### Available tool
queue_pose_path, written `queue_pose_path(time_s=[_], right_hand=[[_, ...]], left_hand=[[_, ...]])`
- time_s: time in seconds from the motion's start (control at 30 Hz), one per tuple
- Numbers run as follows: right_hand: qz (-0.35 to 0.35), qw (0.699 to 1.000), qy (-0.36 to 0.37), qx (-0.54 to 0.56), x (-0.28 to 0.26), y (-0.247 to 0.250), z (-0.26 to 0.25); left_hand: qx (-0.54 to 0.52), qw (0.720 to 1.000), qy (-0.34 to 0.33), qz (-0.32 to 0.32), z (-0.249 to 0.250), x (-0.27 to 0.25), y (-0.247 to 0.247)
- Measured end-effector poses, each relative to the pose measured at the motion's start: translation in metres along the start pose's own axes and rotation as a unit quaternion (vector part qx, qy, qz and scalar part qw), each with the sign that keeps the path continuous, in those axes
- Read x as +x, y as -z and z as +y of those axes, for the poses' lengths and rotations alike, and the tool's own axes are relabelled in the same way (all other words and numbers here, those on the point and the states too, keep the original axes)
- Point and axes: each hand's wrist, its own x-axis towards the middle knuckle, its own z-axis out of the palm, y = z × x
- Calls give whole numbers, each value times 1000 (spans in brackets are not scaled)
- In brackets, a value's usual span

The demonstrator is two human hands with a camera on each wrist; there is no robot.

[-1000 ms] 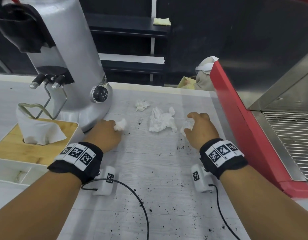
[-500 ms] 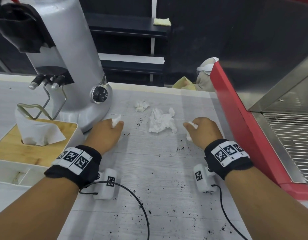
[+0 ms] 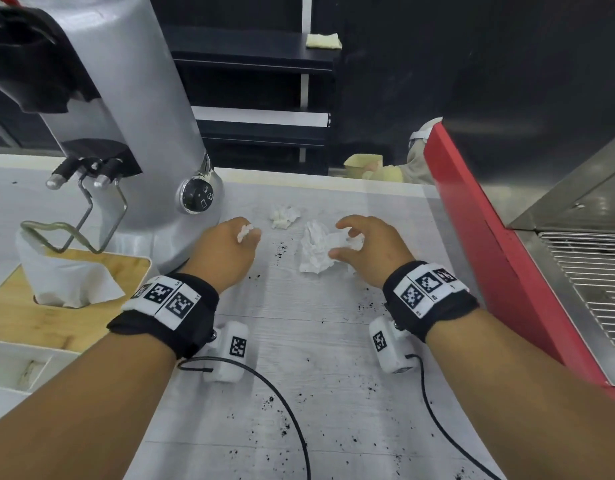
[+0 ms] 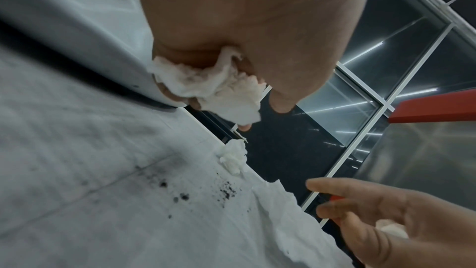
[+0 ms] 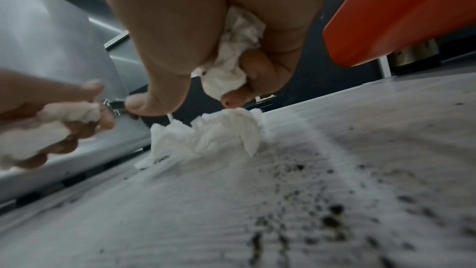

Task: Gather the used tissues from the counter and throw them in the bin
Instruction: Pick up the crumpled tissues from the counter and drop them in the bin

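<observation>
My left hand (image 3: 248, 233) grips a small crumpled white tissue (image 3: 244, 232), which the left wrist view shows bunched under the curled fingers (image 4: 219, 91). My right hand (image 3: 344, 237) holds another small wad (image 5: 231, 64) in its curled outer fingers. Its thumb and forefinger are spread just above the large crumpled tissue (image 3: 314, 249) lying on the counter (image 3: 299, 375). A third, small tissue (image 3: 283, 216) lies further back between the hands, untouched. No bin is in view.
A silver coffee grinder (image 3: 126, 116) stands close to the left of my left hand. A wooden-topped tissue box (image 3: 56, 306) sits at the near left. A red espresso machine (image 3: 489, 237) walls the right side. Dark coffee grounds (image 3: 281, 251) speckle the counter.
Both hands have moved forward with their wads. The right hand has shifted left over the large tissue and spread its thumb and forefinger.
</observation>
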Motion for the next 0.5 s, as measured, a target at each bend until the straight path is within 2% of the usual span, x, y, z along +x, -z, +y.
queue_pose_path(time_s=[0.13,0.23,0.37,0.5], right_hand=[[-84,991,-5,-103,13,-13,-9],[-145,978,-41,-141,16,-19,-11],[-123,981,-26,-147,18,-16,-8],[-53,997,-47,-44,14,-9,-2]], left_hand=[[36,999,-4,12,5,25,-7],[30,999,22,-28,11,39,-13],[177,981,4,-76,23,56,-19],[215,971,-7,-100,27,72,-34]])
